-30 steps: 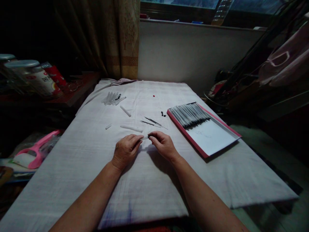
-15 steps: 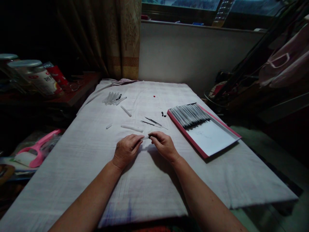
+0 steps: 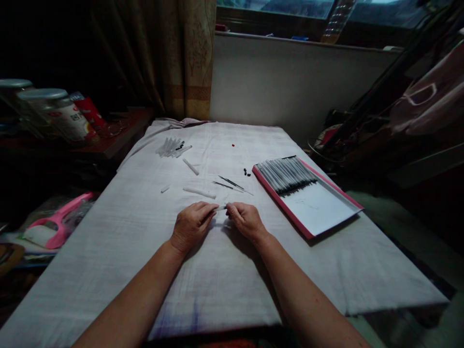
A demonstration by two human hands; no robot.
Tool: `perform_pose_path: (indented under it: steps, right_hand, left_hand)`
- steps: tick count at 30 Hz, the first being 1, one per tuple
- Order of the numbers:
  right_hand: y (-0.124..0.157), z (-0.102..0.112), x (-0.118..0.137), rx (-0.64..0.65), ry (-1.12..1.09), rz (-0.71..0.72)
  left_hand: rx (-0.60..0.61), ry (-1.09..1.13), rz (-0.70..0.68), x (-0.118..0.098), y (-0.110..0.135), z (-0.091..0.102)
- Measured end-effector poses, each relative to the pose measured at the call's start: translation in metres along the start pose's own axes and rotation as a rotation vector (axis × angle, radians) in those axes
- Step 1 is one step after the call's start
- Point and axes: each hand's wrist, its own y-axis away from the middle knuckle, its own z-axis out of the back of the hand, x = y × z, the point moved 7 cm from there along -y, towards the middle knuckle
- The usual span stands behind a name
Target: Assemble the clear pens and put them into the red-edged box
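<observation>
My left hand [image 3: 191, 225] and my right hand [image 3: 245, 221] meet over the middle of the cloth-covered table [image 3: 145, 251]. Both are closed in a pinch on one small clear pen barrel [image 3: 221, 208], which spans the gap between their fingertips. Just beyond them lie a loose clear barrel [image 3: 199, 193] and thin black refills [image 3: 231, 183]. Two small black caps [image 3: 246, 171] sit farther right.
A red-edged tray [image 3: 322, 212] at the right holds a row of finished pens [image 3: 286, 174]. A heap of clear barrels [image 3: 169, 147] lies at the far left, with a single barrel [image 3: 190, 166] nearby. Jars [image 3: 54, 116] and a pink tool [image 3: 58, 224] sit off the table's left side.
The hands stay pinched on the same barrel and have barely shifted. The right hand has drawn slightly closer to the left.
</observation>
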Motion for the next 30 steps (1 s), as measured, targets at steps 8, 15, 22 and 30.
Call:
perform_pose_path:
  steps: [8,15,22,30]
  right_hand:
    - [0.0005,-0.0014,0.0026,-0.011,-0.117,0.042]
    - [0.0003,0.0018,0.0060,-0.005,-0.146,0.060]
    - [-0.0006,0.0014,0.0027,0.016,-0.140,0.021]
    - [0.0003,0.0014,0.0043,0.027,-0.075,0.058]
  left_hand:
    - [0.010,-0.007,-0.005,0.0009,0.0000,0.0003]
    - [-0.007,-0.008,-0.004,0.0038,0.0004,0.0005]
    - [-0.001,0.004,-0.002,0.0034,-0.0002,0.0005]
    - [0.009,0.002,0.010,0.0047,-0.0003,-0.0003]
